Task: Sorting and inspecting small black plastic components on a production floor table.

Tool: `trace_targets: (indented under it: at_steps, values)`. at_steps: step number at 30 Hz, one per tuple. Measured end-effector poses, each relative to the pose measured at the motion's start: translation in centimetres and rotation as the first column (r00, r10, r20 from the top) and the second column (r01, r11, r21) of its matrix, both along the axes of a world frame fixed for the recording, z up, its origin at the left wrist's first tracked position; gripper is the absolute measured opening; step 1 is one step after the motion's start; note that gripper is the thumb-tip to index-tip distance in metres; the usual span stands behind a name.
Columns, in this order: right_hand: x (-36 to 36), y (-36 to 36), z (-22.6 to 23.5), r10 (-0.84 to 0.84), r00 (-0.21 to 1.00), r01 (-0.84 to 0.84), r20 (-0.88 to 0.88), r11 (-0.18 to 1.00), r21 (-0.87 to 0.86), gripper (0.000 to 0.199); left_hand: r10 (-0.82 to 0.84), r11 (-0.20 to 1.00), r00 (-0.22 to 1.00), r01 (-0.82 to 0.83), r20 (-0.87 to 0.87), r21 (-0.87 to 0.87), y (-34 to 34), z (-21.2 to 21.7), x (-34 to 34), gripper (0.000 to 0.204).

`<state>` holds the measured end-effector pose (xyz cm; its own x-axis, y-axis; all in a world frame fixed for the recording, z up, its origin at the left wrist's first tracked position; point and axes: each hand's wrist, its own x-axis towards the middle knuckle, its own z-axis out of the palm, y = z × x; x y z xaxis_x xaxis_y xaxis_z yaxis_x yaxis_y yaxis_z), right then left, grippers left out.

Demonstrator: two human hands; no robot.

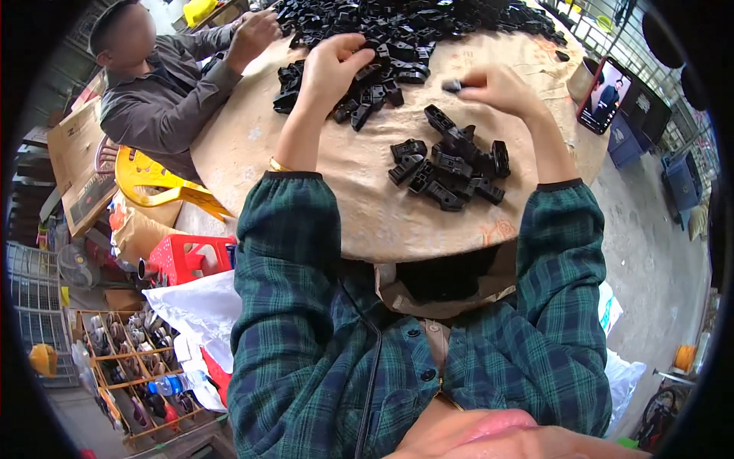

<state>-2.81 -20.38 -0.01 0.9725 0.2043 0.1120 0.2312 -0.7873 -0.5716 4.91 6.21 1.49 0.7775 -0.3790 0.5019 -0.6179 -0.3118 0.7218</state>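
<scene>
My left hand (330, 69) rests with curled fingers on the near edge of a big heap of small black plastic parts (397, 30), touching several of them; whether it grips one is hidden. My right hand (501, 88) is raised above the round tan table (367, 206) and pinches one small dark part (453, 86) between its fingertips. A smaller cluster of black parts (451, 168) lies on the table just below my right hand. Both my forearms wear green plaid sleeves.
Another person in a grey shirt (164, 92) sits at the table's far left, a hand (256, 34) in the heap. A phone (605, 96) stands propped at the right rim. A yellow chair (153, 180), red stool (191, 256), white bags and a wooden crate lie left below.
</scene>
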Motion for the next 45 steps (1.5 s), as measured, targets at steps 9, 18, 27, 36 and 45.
trace_targets:
  at_steps: [9,18,27,36,45]
  values:
    - [4.3,3.9,-3.4,0.148,0.850,-0.179,0.505,0.984,0.013,0.025,-0.161,0.714,0.922,-0.137,0.352,0.686,-2.6,-4.1,-1.7,0.034]
    - [5.3,5.2,-4.4,0.035,0.937,-0.036,0.347,0.999,-0.005,0.022,-0.104,0.943,0.952,0.003,0.289,0.332,-3.1,-3.9,-0.5,0.026]
    - [4.2,4.9,-4.5,0.001,0.949,-0.060,0.315,0.982,0.178,0.046,-0.133,0.918,0.944,0.002,0.302,0.397,-4.1,-4.5,-0.1,0.030]
    - [3.2,5.0,-3.8,0.032,0.947,-0.077,0.320,0.989,0.129,0.040,-0.258,0.902,0.866,0.057,0.427,0.429,-4.7,-4.6,0.4,0.029]
    - [3.4,4.4,-4.4,0.046,0.914,-0.086,0.404,0.993,0.081,0.025,-0.191,0.908,0.954,0.083,0.230,0.412,-4.6,-5.2,0.5,0.048]
